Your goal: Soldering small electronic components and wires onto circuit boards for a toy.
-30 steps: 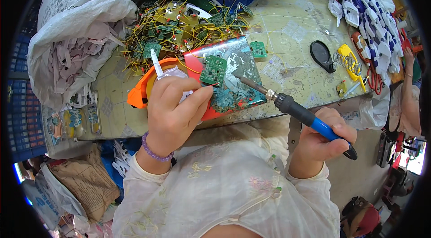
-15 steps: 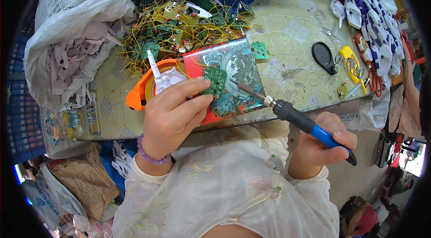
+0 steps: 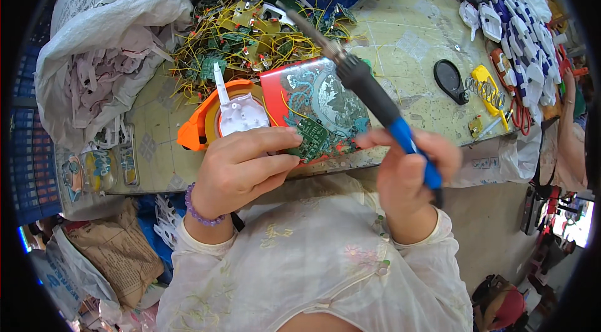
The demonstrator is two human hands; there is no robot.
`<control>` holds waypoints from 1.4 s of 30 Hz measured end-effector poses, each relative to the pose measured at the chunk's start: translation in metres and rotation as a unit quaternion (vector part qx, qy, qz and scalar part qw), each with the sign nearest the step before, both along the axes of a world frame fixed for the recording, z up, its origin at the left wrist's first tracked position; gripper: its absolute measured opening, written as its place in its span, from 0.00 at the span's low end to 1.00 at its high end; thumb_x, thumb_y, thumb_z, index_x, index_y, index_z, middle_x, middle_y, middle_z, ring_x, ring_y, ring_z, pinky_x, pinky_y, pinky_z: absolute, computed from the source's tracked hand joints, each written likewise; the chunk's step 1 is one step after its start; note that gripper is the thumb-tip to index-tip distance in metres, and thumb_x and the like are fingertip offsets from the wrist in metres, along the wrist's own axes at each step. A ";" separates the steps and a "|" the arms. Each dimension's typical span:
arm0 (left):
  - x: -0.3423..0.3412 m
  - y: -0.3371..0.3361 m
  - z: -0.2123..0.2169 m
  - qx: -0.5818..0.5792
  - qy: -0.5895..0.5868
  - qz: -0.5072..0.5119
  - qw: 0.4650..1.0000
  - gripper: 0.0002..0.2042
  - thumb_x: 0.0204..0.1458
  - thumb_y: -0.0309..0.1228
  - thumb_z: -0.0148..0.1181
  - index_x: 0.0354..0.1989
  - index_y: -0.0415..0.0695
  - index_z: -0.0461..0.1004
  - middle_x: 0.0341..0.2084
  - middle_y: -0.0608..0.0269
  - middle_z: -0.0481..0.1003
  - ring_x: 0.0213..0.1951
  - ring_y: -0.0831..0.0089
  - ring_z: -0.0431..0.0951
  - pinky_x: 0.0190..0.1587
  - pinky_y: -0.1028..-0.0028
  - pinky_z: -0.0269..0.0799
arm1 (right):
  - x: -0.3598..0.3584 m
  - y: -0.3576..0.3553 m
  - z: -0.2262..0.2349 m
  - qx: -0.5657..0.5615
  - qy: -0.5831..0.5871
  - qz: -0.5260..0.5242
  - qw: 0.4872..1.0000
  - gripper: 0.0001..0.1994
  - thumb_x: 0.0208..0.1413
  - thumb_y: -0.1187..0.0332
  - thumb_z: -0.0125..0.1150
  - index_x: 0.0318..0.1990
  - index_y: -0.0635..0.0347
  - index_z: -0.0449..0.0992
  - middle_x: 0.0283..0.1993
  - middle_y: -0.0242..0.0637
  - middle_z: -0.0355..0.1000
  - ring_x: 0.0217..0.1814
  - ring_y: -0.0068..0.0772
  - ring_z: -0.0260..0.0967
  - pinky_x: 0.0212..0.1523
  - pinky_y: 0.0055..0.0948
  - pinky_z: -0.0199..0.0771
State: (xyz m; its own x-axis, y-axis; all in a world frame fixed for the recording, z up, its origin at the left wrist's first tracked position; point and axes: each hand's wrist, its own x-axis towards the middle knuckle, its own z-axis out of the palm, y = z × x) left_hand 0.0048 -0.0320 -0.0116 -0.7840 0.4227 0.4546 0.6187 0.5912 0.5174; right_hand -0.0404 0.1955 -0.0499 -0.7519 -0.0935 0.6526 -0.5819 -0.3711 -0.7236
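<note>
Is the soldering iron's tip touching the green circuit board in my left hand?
Apart. In the head view, a wide gap separates the soldering iron tip from the green circuit board.

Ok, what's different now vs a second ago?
Right hand moved left toward the circuit board, swinging the soldering iron tip away from the person. Left hand brought the board nearer the person and slightly right. Nothing released; both grips kept. Pile of wired boards and white plastic piece stayed put.

Bright, even light; soldering iron (image 3: pixel 370 92) motion-blurred; rim fisheye-bent, black; glare lower right.
</note>
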 end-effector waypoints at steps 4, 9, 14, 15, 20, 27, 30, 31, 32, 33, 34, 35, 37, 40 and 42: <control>0.000 0.000 -0.003 0.010 0.006 0.005 1.000 0.12 0.34 0.22 0.67 0.32 0.42 0.78 0.39 0.58 0.77 0.41 0.60 0.79 0.40 0.67 0.77 | -0.010 -0.016 0.005 0.275 0.168 -0.029 0.946 0.18 0.57 0.59 0.59 0.53 0.51 0.69 0.46 0.45 0.76 0.43 0.36 0.77 0.68 0.56 0.39; 0.006 0.005 -0.003 -0.001 0.065 0.063 0.996 0.13 0.33 0.23 0.68 0.32 0.46 0.78 0.36 0.63 0.77 0.42 0.61 0.77 0.41 0.65 0.74 | -0.004 -0.018 0.005 0.358 0.212 -0.070 0.907 0.19 0.59 0.54 0.52 0.54 0.51 0.63 0.44 0.50 0.76 0.42 0.41 0.78 0.67 0.63 0.36; 0.023 0.002 -0.004 -0.028 0.114 0.121 0.986 0.13 0.33 0.26 0.68 0.31 0.49 0.80 0.32 0.71 0.76 0.37 0.68 0.74 0.37 0.68 0.66 | 0.000 -0.018 0.004 0.378 0.208 -0.069 0.900 0.19 0.58 0.56 0.54 0.53 0.51 0.63 0.46 0.51 0.75 0.45 0.43 0.77 0.67 0.64 0.34; 0.024 0.001 -0.008 -0.043 0.141 0.128 0.981 0.12 0.34 0.28 0.67 0.31 0.50 0.80 0.32 0.73 0.76 0.36 0.69 0.73 0.35 0.68 0.64 | 0.001 -0.019 0.003 0.379 0.205 -0.065 0.900 0.19 0.58 0.57 0.55 0.53 0.51 0.64 0.46 0.51 0.75 0.47 0.43 0.76 0.67 0.64 0.34; 0.029 0.002 -0.009 -0.076 0.135 0.113 0.981 0.11 0.36 0.29 0.66 0.32 0.50 0.79 0.32 0.74 0.76 0.38 0.70 0.74 0.39 0.67 0.64 | 0.003 -0.022 0.005 0.390 0.207 -0.064 0.895 0.17 0.58 0.58 0.55 0.52 0.52 0.65 0.47 0.52 0.74 0.49 0.43 0.75 0.67 0.64 0.32; 0.025 0.011 -0.011 -0.062 0.107 0.155 0.980 0.11 0.36 0.27 0.67 0.32 0.49 0.79 0.30 0.71 0.76 0.39 0.68 0.74 0.44 0.64 0.63 | 0.003 -0.021 0.001 0.381 0.196 -0.062 0.901 0.18 0.59 0.57 0.54 0.53 0.53 0.65 0.48 0.52 0.74 0.50 0.43 0.75 0.68 0.61 0.31; 0.024 0.012 -0.012 -0.043 0.091 0.175 0.980 0.11 0.35 0.26 0.68 0.31 0.48 0.78 0.29 0.70 0.75 0.38 0.68 0.74 0.44 0.64 0.63 | 0.003 -0.020 0.000 0.372 0.195 -0.060 0.905 0.18 0.60 0.57 0.53 0.53 0.53 0.65 0.47 0.52 0.74 0.50 0.43 0.75 0.68 0.60 0.31; 0.023 0.013 -0.013 -0.031 0.086 0.181 0.979 0.11 0.35 0.25 0.69 0.31 0.47 0.78 0.28 0.70 0.75 0.38 0.68 0.74 0.44 0.64 0.63 | 0.003 -0.020 0.000 0.372 0.195 -0.060 0.905 0.18 0.60 0.57 0.53 0.53 0.53 0.65 0.47 0.52 0.74 0.50 0.43 0.75 0.68 0.60 0.31; 0.022 0.013 -0.013 -0.032 0.086 0.181 0.979 0.11 0.35 0.25 0.69 0.31 0.47 0.78 0.28 0.70 0.75 0.38 0.68 0.74 0.44 0.64 0.63 | 0.002 -0.020 0.000 0.371 0.195 -0.059 0.906 0.18 0.60 0.57 0.53 0.53 0.52 0.65 0.47 0.52 0.75 0.50 0.43 0.75 0.68 0.60 0.31; 0.021 0.013 -0.014 -0.017 0.086 0.181 0.980 0.12 0.34 0.25 0.69 0.31 0.47 0.78 0.27 0.69 0.74 0.37 0.68 0.74 0.44 0.64 0.63 | 0.002 -0.020 0.000 0.371 0.195 -0.059 0.906 0.17 0.60 0.57 0.53 0.53 0.52 0.65 0.47 0.52 0.75 0.50 0.43 0.75 0.68 0.59 0.31; 0.020 0.014 -0.014 -0.001 0.087 0.180 0.980 0.12 0.34 0.24 0.69 0.30 0.46 0.78 0.27 0.69 0.74 0.37 0.68 0.74 0.43 0.64 0.63 | 0.002 -0.020 0.000 0.370 0.195 -0.059 0.906 0.17 0.60 0.57 0.53 0.53 0.52 0.65 0.47 0.52 0.75 0.50 0.43 0.75 0.68 0.59 0.31; 0.019 0.014 -0.014 -0.001 0.087 0.180 0.980 0.12 0.34 0.24 0.69 0.30 0.46 0.78 0.27 0.69 0.74 0.37 0.68 0.74 0.43 0.64 0.63 | 0.002 -0.020 0.000 0.366 0.195 -0.058 0.908 0.17 0.60 0.57 0.53 0.53 0.53 0.65 0.47 0.52 0.75 0.49 0.43 0.75 0.68 0.60 0.31; 0.019 0.014 -0.014 0.007 0.080 0.180 0.980 0.11 0.34 0.22 0.69 0.29 0.45 0.77 0.28 0.67 0.74 0.36 0.67 0.74 0.42 0.66 0.64 | 0.001 -0.020 0.000 0.362 0.195 -0.057 0.910 0.17 0.60 0.57 0.53 0.53 0.53 0.65 0.47 0.52 0.75 0.49 0.43 0.75 0.68 0.60 0.31; 0.021 0.015 -0.016 0.021 0.054 0.187 0.981 0.11 0.34 0.22 0.69 0.29 0.44 0.77 0.29 0.65 0.74 0.36 0.65 0.74 0.41 0.67 0.66 | 0.001 -0.021 -0.001 0.362 0.199 -0.060 0.909 0.17 0.60 0.57 0.53 0.53 0.53 0.64 0.46 0.52 0.75 0.49 0.43 0.75 0.68 0.60 0.31; 0.022 0.019 -0.015 0.040 0.044 0.201 0.978 0.11 0.34 0.21 0.68 0.29 0.43 0.77 0.32 0.63 0.75 0.38 0.63 0.75 0.41 0.66 0.68 | 0.001 -0.020 -0.001 0.361 0.197 -0.059 0.910 0.17 0.60 0.57 0.53 0.52 0.54 0.64 0.46 0.52 0.75 0.49 0.43 0.75 0.68 0.60 0.31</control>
State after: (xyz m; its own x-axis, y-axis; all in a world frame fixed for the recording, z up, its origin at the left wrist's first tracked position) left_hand 0.0264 -0.0134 -0.0262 -0.8361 0.0480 0.5464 0.3881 0.7557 0.5275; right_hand -0.0394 0.1752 -0.0511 -0.5063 -0.5389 0.6733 -0.8533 0.2002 -0.4814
